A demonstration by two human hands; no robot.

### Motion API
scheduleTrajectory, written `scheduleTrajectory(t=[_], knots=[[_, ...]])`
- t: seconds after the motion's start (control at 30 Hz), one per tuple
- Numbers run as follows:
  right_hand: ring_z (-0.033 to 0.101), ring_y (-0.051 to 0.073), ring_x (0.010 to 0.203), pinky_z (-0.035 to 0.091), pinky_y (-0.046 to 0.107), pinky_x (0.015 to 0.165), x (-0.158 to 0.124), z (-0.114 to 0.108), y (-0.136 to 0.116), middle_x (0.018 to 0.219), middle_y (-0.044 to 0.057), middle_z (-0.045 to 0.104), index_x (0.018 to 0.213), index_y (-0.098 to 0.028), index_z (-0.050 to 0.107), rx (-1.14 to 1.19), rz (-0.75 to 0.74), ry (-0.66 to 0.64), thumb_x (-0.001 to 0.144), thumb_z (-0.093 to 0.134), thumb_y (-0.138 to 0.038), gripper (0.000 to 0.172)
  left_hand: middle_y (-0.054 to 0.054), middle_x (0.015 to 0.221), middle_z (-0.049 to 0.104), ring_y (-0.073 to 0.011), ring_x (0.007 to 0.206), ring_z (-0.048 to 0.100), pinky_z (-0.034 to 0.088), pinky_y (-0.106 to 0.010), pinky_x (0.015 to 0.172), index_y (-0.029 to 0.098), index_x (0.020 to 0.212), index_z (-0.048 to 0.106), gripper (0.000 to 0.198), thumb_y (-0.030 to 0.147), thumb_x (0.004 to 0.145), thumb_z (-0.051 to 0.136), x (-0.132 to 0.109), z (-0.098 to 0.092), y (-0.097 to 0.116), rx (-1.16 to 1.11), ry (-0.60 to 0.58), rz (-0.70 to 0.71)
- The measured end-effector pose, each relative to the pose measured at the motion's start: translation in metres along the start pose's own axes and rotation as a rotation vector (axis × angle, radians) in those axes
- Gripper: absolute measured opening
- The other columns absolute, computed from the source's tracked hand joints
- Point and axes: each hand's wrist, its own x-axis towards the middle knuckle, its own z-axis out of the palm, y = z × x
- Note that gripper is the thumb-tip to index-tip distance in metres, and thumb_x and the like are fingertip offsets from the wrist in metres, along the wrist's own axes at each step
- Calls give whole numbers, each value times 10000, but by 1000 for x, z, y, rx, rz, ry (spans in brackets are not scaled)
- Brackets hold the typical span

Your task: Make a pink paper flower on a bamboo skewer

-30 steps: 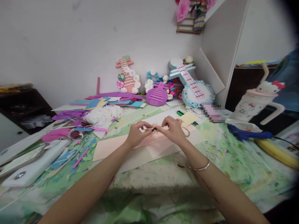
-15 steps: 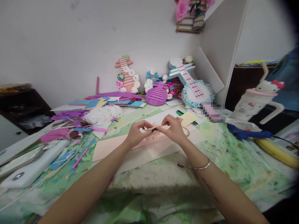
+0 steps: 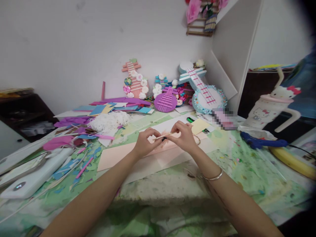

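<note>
Both hands meet above the middle of the table. Between them is a thin light wooden stick point(image 3: 165, 135), slightly tilted, its right end higher. My left hand point(image 3: 146, 142) pinches its left part with thumb and forefinger. The right part is pinched by my right hand point(image 3: 183, 135), which has a bracelet at the wrist. Pale peach material shows just behind the fingertips, partly hidden. Under the hands lie long peach sheets point(image 3: 116, 155) and a white sheet. A cream paper piece point(image 3: 199, 125) and a green pen point(image 3: 190, 119) lie behind my right hand.
Decorated instrument-shaped crafts point(image 3: 166, 100) stand along the wall. White string point(image 3: 110, 121), coloured foam scraps and a white box-like piece point(image 3: 37, 174) are on the left. At right are a blue glue gun point(image 3: 261, 141), a banana point(image 3: 292, 162) and a tumbler point(image 3: 268, 110).
The stick has tilted slightly more between the fingers, with its left end now plainly visible. Both hands have stayed in nearly the same place.
</note>
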Motion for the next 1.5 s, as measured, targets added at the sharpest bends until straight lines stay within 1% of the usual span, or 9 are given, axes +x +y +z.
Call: scheduleTrajectory(t=[0.23, 0.33, 0.5, 0.87, 1.03, 1.13, 1.27, 1.4, 1.5], knots=[[499, 140, 718, 241, 315, 748, -1, -2, -2, 782, 9, 566, 777, -171, 525, -10, -32, -9, 767, 597, -460, 298, -33, 684, 626, -143, 701, 542, 411, -265, 684, 160, 718, 641, 181, 310, 802, 589, 0, 0, -4, -11, -31, 39], [513, 158, 802, 253, 326, 786, -2, -2, -3, 881, 31, 566, 855, -186, 561, -7, -67, -37, 795, 581, -422, 245, -29, 687, 631, -144, 703, 542, 408, -264, 684, 164, 725, 643, 188, 328, 802, 590, -1, 0, -7, -7, -37, 20], [501, 194, 965, 267, 344, 835, -3, -3, -5, 984, 57, 546, 834, -197, 611, 9, -122, -80, 812, 580, -336, 144, -24, 693, 638, -147, 715, 546, 411, -267, 696, 174, 723, 648, 202, 352, 799, 590, -2, 1, -8, 9, -49, -8], [507, 190, 916, 360, 345, 831, -1, -2, -3, 942, 68, 596, 799, -184, 648, 141, -159, -258, 788, 578, -180, 71, -20, 704, 644, -151, 731, 545, 411, -264, 686, 182, 728, 655, 165, 326, 791, 602, -2, 3, -10, 33, -78, -26], [532, 164, 902, 407, 295, 774, 1, -4, -3, 963, 67, 582, 750, -174, 635, 296, -49, -379, 785, 572, -196, 76, -21, 718, 650, -159, 768, 539, 412, -265, 709, 183, 737, 658, 140, 301, 786, 602, -1, 3, -11, 36, -138, -37], [536, 123, 773, 410, 242, 648, 2, -2, 1, 965, 60, 585, 759, -163, 639, 429, 75, -466, 776, 578, -240, 100, -18, 730, 657, -162, 781, 542, 412, -264, 709, 189, 750, 663, 133, 297, 785, 594, -1, 3, -12, 38, -156, -78], [509, 98, 671, 406, 234, 627, 0, 3, 6, 859, 40, 613, 794, -149, 659, 527, 197, -527, 760, 575, -243, 131, -16, 744, 672, -164, 770, 555, 409, -268, 704, 193, 742, 671, 145, 304, 776, 584, 0, 3, -14, 60, -208, -139], [496, 99, 650, 401, 244, 619, -1, 4, 9, 841, 39, 597, 805, -152, 675, 481, 205, -531, 753, 584, -269, 157, -15, 731, 679, -164, 750, 569, 405, -264, 696, 190, 724, 680, 156, 311, 763, 589, 0, 3, -13, 55, -232, -160], [501, 120, 702, 390, 256, 646, 0, 0, 9, 824, 42, 593, 789, -163, 689, 377, 131, -504, 741, 605, -262, 139, -18, 732, 681, -160, 731, 578, 406, -258, 690, 187, 720, 686, 161, 315, 758, 595, 1, 3, -10, 18, -247, -169]])
